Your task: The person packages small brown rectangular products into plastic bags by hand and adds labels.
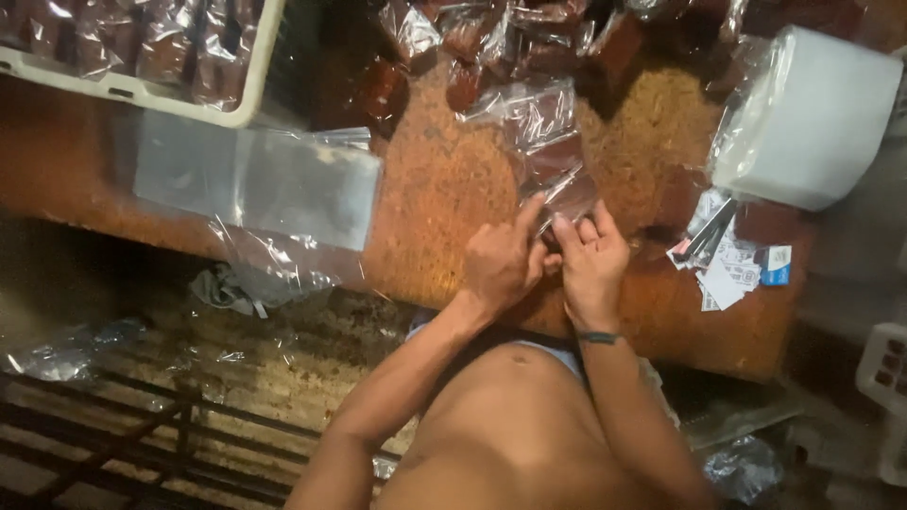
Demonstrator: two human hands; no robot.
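Left hand (503, 260): fingers curled, forefinger stretched forward, pinching the near edge of a small clear bag (557, 179) at the middle of the table.

Right hand (590, 260): fingers bent and close together, gripping the same near edge just beside the left hand; the two hands touch. A dark band (598, 337) circles the wrist.

Small clear bag: crinkled plastic with a dark reddish filling, lying on the table and running away from the hands toward the far side. Whether its mouth is open cannot be told.

Table (444, 179): worn reddish-brown top, spotted with lighter patches.

Stack of flat clear bags (260, 179): left of the hands, well apart from them, hanging partly over the near edge.

Pale crate (142, 90): far left corner, holding filled packets wrapped in plastic.

Heap of filled packets (510, 38): far side of the table, beyond the small bag.

White block in clear wrap (812, 113): far right.

Small printed paper slips (727, 269): right of the hands, near the table edge, in a loose pile.

Floor, left and near: scraps of clear plastic (66, 349) and dark metal bars (142, 425).
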